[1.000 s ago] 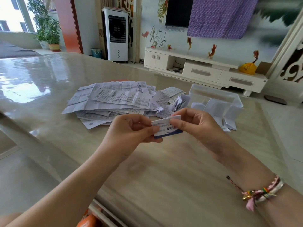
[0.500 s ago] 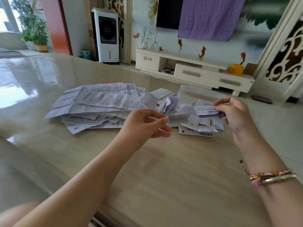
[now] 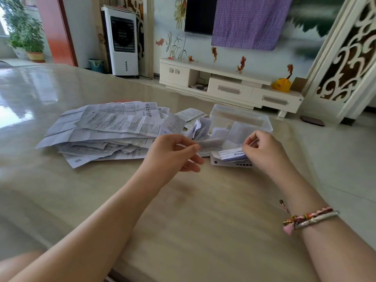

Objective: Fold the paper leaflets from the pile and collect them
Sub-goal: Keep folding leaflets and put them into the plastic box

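Note:
A wide pile of unfolded printed leaflets (image 3: 105,127) lies on the glossy beige table (image 3: 183,220), left of centre. A clear plastic box (image 3: 241,116) stands to its right with folded white papers in and around it. In front of the box sits a small stack of folded leaflets (image 3: 230,163). On top of it lies a folded leaflet with a blue stripe (image 3: 232,155), and my right hand (image 3: 264,153) pinches its right end. My left hand (image 3: 173,155) hovers just left of the stack with loosely curled fingers and holds nothing.
Loose half-folded papers (image 3: 198,129) stand between the pile and the box. The table's near edge runs along the bottom left. Beyond the table are a white TV cabinet (image 3: 230,86), an air cooler (image 3: 122,39) and a potted plant (image 3: 26,33).
My right hand carried the blue-striped folded leaflet away from my left hand, to the right by the box, then down onto the small stack. My left hand let go and stayed near the middle.

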